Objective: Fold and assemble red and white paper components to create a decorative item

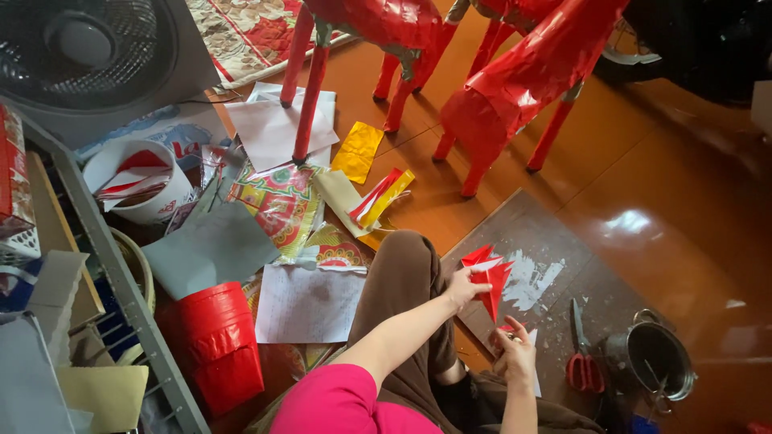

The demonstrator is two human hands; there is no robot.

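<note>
On the floor, left to right: red foil roll point(213, 341); left hand point(465, 288) pinching folded red paper piece point(489, 278) above grey work board point(555, 265); right hand point(513, 354) closed on its lower tip; red-handled scissors point(582, 354); metal pot point(653, 358).

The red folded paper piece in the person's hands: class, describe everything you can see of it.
The red folded paper piece is shiny, glossy-looking paper with sharp creases, fanning into several pointed tips at the top and narrowing to one long point at the bottom. A pale strip shows along one fold. The left hand pinches its left edge; the right hand is just below its lower tip, contact unclear. It is held above a grey board on the floor.
</note>
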